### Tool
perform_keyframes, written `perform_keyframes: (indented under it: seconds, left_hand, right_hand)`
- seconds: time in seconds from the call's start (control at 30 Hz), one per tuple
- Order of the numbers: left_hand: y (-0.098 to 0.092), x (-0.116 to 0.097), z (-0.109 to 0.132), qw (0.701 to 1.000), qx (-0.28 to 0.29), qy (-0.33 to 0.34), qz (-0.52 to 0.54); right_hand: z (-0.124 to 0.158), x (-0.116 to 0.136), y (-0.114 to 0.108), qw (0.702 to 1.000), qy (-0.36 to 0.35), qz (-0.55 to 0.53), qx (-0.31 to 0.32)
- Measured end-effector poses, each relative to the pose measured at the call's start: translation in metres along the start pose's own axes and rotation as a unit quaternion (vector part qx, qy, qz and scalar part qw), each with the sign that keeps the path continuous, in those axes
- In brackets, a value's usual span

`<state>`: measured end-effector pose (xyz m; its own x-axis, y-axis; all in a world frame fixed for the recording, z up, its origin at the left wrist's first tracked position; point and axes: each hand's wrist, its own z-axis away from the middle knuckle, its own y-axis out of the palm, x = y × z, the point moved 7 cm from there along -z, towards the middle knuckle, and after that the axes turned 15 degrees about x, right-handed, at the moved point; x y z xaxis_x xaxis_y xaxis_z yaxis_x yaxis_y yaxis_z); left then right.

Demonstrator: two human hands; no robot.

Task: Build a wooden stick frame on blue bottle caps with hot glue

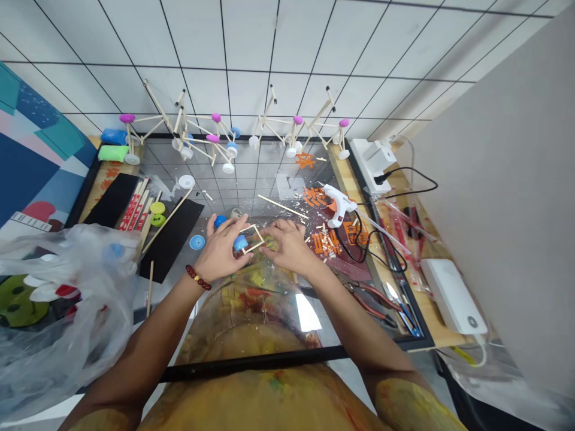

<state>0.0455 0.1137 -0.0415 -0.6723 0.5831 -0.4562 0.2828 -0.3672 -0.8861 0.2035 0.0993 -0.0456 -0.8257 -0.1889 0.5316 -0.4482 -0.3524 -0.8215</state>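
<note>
A small square frame of thin wooden sticks (257, 231) is held low over the glass tabletop. My left hand (223, 248), with a red bead bracelet at the wrist, grips its left side, fingers bent. A blue bottle cap (240, 243) lies against that side, partly under my left fingers. My right hand (287, 244) has its thumb and fingertips closed at the frame's right corner. Just beyond my left fingers is another blue cap (220, 221), and a flat blue disc (196, 242) lies to the left.
A white glue gun (338, 205) stands at the right, its cable looping near pliers (372, 304). Stick models with caps (216, 118) line the back wall. Stick bundles (135, 206) and black sheets (173, 239) lie left, beside a plastic bag (90, 281). Wood scraps (287, 208) litter the middle.
</note>
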Motion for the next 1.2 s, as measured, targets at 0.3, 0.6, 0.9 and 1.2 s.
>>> perform_keyframes:
  seconds: [0.3,0.6,0.9,1.2]
  left_hand:
    - [0.000,0.000,0.000,1.000,0.001,-0.001,-0.008]
    - [-0.001,0.001,0.000,1.000,0.000,-0.001,0.007]
    - [0.000,0.002,0.004,1.000,-0.025,0.003,0.008]
    - [-0.001,0.002,0.006,0.999,-0.033,0.006,0.036]
  right_hand:
    - [-0.001,-0.001,0.001,1.000,-0.003,0.003,-0.002]
    - [0.034,0.000,-0.008,0.995,0.038,0.045,-0.079]
    - [0.056,-0.005,-0.011,0.961,0.006,0.137,-0.240]
    - [0.056,0.008,-0.005,0.945,-0.073,0.192,-0.256]
